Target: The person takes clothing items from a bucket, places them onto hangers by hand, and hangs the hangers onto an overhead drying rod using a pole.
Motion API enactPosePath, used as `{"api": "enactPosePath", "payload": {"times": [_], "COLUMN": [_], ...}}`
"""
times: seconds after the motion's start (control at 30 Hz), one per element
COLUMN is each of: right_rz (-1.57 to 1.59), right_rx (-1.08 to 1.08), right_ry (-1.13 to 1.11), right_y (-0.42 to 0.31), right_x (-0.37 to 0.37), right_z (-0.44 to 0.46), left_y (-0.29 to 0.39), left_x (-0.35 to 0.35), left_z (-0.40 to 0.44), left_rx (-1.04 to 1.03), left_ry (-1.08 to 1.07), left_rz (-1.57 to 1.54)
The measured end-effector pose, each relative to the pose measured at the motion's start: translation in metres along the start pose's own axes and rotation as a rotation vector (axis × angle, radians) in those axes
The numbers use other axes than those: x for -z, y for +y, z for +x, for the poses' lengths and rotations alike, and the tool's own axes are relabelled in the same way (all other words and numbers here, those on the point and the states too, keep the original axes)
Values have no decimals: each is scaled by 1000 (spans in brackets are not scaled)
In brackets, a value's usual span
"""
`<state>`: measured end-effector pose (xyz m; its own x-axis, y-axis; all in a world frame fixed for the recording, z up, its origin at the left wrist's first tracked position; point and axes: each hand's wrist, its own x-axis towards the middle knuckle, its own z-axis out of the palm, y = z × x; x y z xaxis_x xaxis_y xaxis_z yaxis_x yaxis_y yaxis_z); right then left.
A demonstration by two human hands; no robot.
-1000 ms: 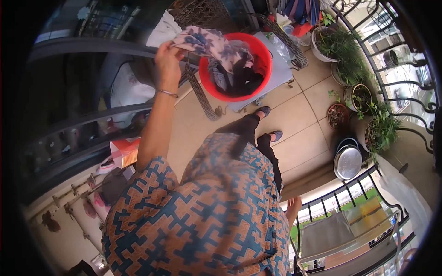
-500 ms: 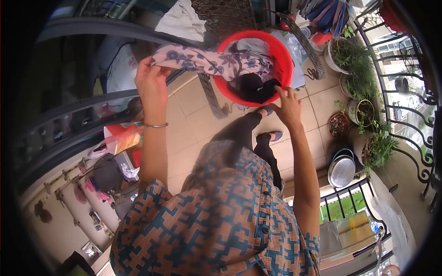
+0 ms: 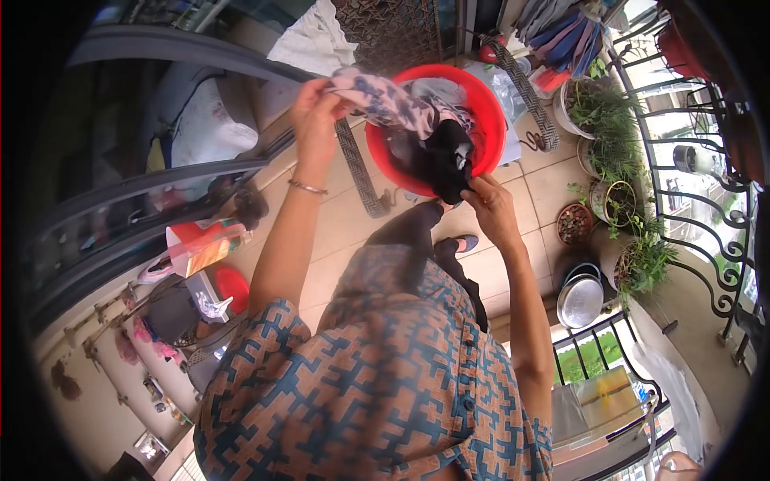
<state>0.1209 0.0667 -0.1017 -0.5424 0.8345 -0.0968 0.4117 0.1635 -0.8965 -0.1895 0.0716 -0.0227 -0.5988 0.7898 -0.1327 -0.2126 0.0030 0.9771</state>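
Observation:
A red tub (image 3: 496, 132) full of laundry stands on a chair ahead of me. My left hand (image 3: 317, 112) is closed on one end of a pink floral cloth (image 3: 373, 94), which stretches rightward into the tub. At the tub's near rim, my right hand (image 3: 491, 204) pinches a black garment (image 3: 446, 152) and draws part of it up over the edge. Grey cloth (image 3: 437, 90) lies deeper in the tub. The far end of the floral cloth is hidden among the other clothes.
Chair armrests (image 3: 361, 172) flank the tub. A white cloth (image 3: 314, 44) hangs beyond it. Potted plants (image 3: 605, 112) line the railing (image 3: 698, 184) on the right, near a metal lid (image 3: 579, 302). Glass sliding doors (image 3: 160, 120) are on the left.
My left hand has moved right toward the tub, so the floral cloth hangs less stretched. My right hand has closed on the black garment and pulled it toward the near rim.

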Motion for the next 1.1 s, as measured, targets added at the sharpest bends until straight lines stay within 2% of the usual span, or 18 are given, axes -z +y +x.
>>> {"api": "enactPosePath", "payload": {"times": [0.1, 0.13, 0.2, 0.27, 0.33, 0.43, 0.53, 0.57, 0.63, 0.7, 0.8, 0.9, 0.93, 1.03, 1.1], "right_rz": [86, 133, 230, 369, 422, 266, 553, 637, 667, 539, 668, 931, 960, 986, 998], "right_rx": [16, -11, -59, -43, -61, -13, 38, 64, 151, 358, 639, 682, 708, 727, 723], "right_ry": [64, 93, 143, 207, 207, 161, 169, 109, 162, 153, 197, 414, 410, 308, 243], "right_y": [-25, -25, -23, -6, 2, -31, -67, -85, -140, -192, -230, -257, -265, -274, -279], "right_x": [11, 12, 14, 4, 0, 10, 15, 25, 50, 86, 117, 153, 167, 194, 201], "right_z": [2, 2, 8, 13, 16, 21, 34, 36, 40, 51, 59, 57, 56, 40, 28], "left_y": [-52, -91, -119, -164, -173, -171, -200, -209, -217, -209, -187, -165, -161, -180, -185], "left_x": [-9, 1, -6, 7, 3, -14, -3, 2, 5, 2, -10, -11, -10, 2, 6], "left_z": [7, 13, -22, -57, -100, -129, -131, -133, -134, -135, -130, -124, -122, -123, -118], "left_rx": [-15, -97, -66, -219, 10, 64, -48, -92, -192, -102, 48, 205, 249, 73, 98], "left_ry": [-96, -168, -164, -200, -372, -666, -616, -599, -564, -555, -588, -720, -776, -662, -585], "left_rz": [288, 432, 711, 935, 1023, 1412, 1432, 1469, 1541, 1491, 1477, 1477, 1474, 1397, 1078]}}
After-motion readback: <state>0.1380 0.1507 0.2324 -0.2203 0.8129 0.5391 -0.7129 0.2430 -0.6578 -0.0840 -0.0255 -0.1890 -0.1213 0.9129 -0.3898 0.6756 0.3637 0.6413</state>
